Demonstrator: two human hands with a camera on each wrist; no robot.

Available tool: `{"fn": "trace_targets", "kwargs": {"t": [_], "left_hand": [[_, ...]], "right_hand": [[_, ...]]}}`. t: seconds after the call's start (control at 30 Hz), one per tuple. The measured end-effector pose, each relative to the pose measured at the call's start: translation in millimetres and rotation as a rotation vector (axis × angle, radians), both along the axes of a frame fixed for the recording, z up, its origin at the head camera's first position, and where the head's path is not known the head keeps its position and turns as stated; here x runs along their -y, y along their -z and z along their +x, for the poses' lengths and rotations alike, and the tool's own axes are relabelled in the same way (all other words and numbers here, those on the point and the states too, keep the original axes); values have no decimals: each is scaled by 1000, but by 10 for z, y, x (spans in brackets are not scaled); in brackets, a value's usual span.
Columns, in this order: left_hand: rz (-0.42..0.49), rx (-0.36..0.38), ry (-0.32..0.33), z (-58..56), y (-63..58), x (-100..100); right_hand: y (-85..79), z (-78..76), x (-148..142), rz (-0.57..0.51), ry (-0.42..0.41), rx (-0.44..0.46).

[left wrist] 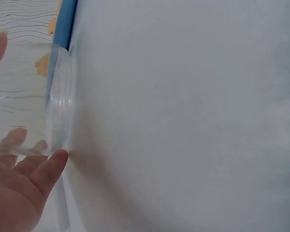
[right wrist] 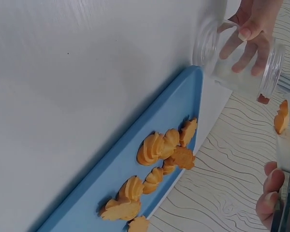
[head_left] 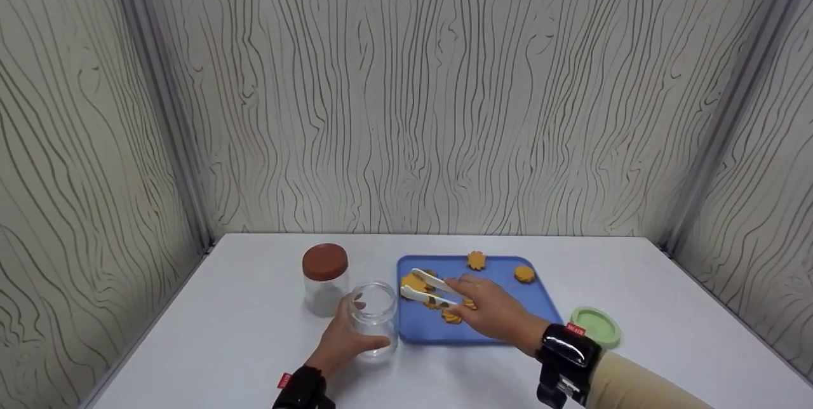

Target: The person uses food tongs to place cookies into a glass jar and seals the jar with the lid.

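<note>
My left hand [head_left: 341, 340] grips a transparent jar [head_left: 376, 329], its thumb and fingers around the side. The jar stands upright without a lid, just left of the blue tray [head_left: 502, 326]. White tongs [head_left: 432, 298] are held in my right hand [head_left: 492, 308], over the tray's left part. Between the tong tips sits a ridged, golden-brown cookie [right wrist: 282, 117], raised above the others in the right wrist view. Several more cookies [right wrist: 152, 147] lie on the tray, some piled against each other. In the left wrist view, fingertips [left wrist: 53, 166] press along the jar's wall.
A second transparent jar [head_left: 325, 291] with a reddish-brown lid [head_left: 325, 261] stands behind and left of the held one. To the tray's right, a light green round lid [head_left: 596, 326] lies on the white table [head_left: 209, 326]. Patterned panels [head_left: 406, 110] enclose the table's back and sides.
</note>
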State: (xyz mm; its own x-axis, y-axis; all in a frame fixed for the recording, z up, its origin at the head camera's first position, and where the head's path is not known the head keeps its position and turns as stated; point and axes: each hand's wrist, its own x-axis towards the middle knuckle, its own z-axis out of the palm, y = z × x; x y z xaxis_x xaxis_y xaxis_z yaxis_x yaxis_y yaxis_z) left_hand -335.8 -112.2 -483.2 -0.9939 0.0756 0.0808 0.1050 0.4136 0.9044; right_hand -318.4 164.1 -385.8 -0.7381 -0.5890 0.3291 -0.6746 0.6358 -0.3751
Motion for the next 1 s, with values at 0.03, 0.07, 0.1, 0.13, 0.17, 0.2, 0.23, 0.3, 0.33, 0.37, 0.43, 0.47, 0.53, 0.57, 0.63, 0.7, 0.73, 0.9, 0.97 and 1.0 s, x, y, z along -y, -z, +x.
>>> {"fn": "trace_targets", "kwargs": {"t": [0.03, 0.07, 0.1, 0.13, 0.17, 0.2, 0.23, 0.3, 0.33, 0.37, 0.43, 0.47, 0.53, 0.57, 0.63, 0.7, 0.73, 0.9, 0.97, 1.0], "left_hand": [[1, -12, 5, 1, 3, 4], [0, -24, 10, 3, 3, 8], [1, -35, 15, 5, 5, 13], [0, -44, 19, 6, 5, 15], [0, -51, 22, 8, 3, 16], [-1, -46, 23, 6, 1, 15], [1, -41, 24, 5, 0, 13], [10, -30, 21, 2, -1, 7], [11, -23, 19, 0, 2, 4], [15, -17, 18, -1, 4, 3], [19, -12, 16, -4, 11, 0], [20, -11, 15, -3, 12, -1], [24, -5, 18, 1, 10, -3], [27, 1, 17, 3, 5, -6], [34, 19, 14, 8, -5, -16], [37, 36, 11, 11, -14, -22], [38, 43, 10, 12, -17, -24], [51, 56, 21, 9, -16, -11], [63, 52, 28, 9, -11, 0], [68, 50, 31, 11, -10, 6]], "right_hand": [[6, 0, 15, -1, -7, -6], [10, 0, 35, -1, -13, -13], [15, -2, 58, -3, -24, -19], [19, -6, 82, -6, -36, -26], [21, -6, 109, -9, -44, -27], [18, -1, 133, -7, -45, -27], [14, 3, 157, -5, -45, -24], [3, 14, 204, -3, -36, -2], [-4, 20, 226, 3, -28, 4], [-10, 27, 247, 10, -19, 13], [-10, 31, 287, 14, -18, 13], [-8, 33, 306, 15, -21, 7], [5, 30, 344, 18, -30, -2], [13, 29, 362, 19, -35, 1], [27, 29, 395, 21, -45, 9], [38, 25, 425, 26, -48, 30], [43, 23, 437, 29, -47, 37], [56, 10, 475, 36, -39, 30], [64, 4, 483, 31, -39, 24], [67, 3, 487, 26, -43, 20]]}}
